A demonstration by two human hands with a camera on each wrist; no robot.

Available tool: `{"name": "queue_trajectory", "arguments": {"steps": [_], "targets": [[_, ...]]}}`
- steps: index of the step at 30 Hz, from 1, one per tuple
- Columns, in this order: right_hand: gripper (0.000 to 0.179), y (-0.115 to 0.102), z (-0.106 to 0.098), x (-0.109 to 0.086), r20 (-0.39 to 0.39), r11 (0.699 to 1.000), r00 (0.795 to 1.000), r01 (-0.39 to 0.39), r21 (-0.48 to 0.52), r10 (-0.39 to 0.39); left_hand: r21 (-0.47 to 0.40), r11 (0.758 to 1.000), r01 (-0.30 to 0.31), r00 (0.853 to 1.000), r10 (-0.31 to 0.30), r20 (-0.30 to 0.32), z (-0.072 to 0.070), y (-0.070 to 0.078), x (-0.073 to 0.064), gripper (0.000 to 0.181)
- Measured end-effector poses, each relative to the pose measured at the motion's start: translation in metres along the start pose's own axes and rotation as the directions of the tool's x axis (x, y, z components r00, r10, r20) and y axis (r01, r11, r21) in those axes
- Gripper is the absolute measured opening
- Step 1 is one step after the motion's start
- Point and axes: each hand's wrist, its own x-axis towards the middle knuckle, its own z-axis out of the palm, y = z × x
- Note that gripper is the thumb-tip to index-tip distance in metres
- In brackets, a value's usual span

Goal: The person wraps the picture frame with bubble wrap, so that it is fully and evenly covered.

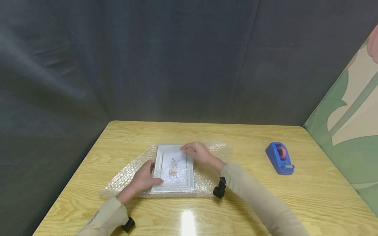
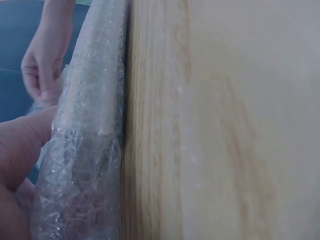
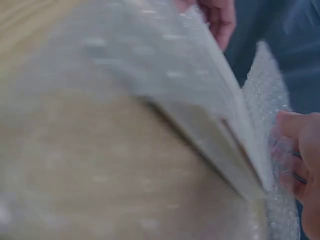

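A white picture frame (image 1: 174, 188) with a small plant print lies on the table, with clear bubble wrap (image 1: 125, 175) under it and over its face. My left hand (image 1: 143, 177) holds the frame's left side through the wrap, thumb over the front. In the left wrist view, the wrapped edge (image 2: 95, 100) runs beside that hand. Over the frame's upper right part, my right hand (image 1: 198, 152) pinches a piece of the wrap. The right wrist view shows the right hand (image 3: 305, 155) at the wrap's raised edge (image 3: 265, 80), next to the frame's corner.
A blue tape dispenser (image 1: 279, 159) with a reddish roll stands on the right of the wooden table (image 1: 236, 137). Dark cloth (image 1: 177, 65) hangs behind and at the left. A panel with a leaf pattern (image 1: 351, 131) borders the right side.
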Motion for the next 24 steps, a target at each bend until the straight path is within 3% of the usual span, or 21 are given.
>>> {"name": "queue_trajectory", "arguments": {"steps": [4,8,10,17,24], "targets": [[0.019,0.005,0.011,-0.010,0.054,0.993,0.997,0.060,-0.104,-0.054,0.011,1.000,0.008,1.000,-0.008,0.008,0.000,0.000,0.000,0.085],[0.016,0.007,0.019,-0.015,0.048,0.955,0.990,0.142,-0.261,-0.133,0.014,1.000,0.007,1.000,-0.007,0.016,0.001,0.000,0.001,0.086],[0.020,0.006,0.020,-0.017,0.062,0.943,0.989,0.148,-0.298,-0.136,0.016,1.000,0.007,1.000,-0.007,0.017,0.001,-0.001,0.000,0.086],[0.055,-0.003,0.018,-0.031,0.188,0.924,0.981,0.118,-0.363,-0.051,0.018,1.000,0.002,1.000,-0.002,0.008,0.002,-0.001,-0.001,0.085],[0.071,-0.012,0.015,-0.043,0.213,0.913,0.977,0.069,-0.403,0.020,0.017,1.000,0.013,1.000,-0.013,0.006,0.001,0.001,-0.002,0.085]]}}
